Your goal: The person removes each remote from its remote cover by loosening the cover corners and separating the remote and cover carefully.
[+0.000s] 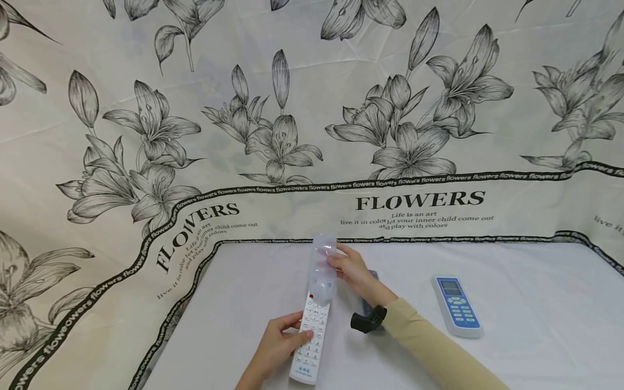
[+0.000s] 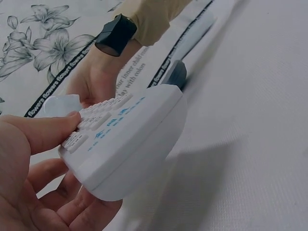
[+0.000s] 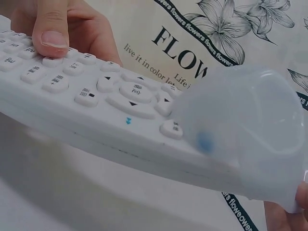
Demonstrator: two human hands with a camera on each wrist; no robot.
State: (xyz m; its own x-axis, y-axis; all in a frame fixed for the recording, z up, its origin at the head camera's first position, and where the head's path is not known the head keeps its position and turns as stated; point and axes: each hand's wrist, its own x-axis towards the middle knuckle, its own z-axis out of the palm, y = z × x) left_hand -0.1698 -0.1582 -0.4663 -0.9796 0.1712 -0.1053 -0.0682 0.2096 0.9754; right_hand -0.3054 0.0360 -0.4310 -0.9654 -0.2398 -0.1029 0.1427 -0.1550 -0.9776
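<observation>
My left hand [image 1: 277, 344] grips the lower half of a white remote control [image 1: 307, 360], thumb on its buttons and fingers underneath. In the left wrist view the white remote [image 2: 139, 144] is tilted above the table, its shadow below. A translucent remote cover [image 1: 322, 284] sits over the far end of that remote; the rest of the sleeve stretches beyond it. My right hand [image 1: 358, 273] pinches the cover along its right side. Up close in the right wrist view, the cover's mouth [image 3: 250, 130] surrounds the remote's end, with most buttons bare.
A blue-and-white remote [image 1: 457, 306] lies on the white table [image 1: 526, 303] to the right. Another blue remote [image 1: 373, 275] is partly hidden behind the right wrist. A black wrist camera [image 1: 369, 319] hangs at the right sleeve. Flower-printed cloth [image 1: 292, 216] stands behind the table.
</observation>
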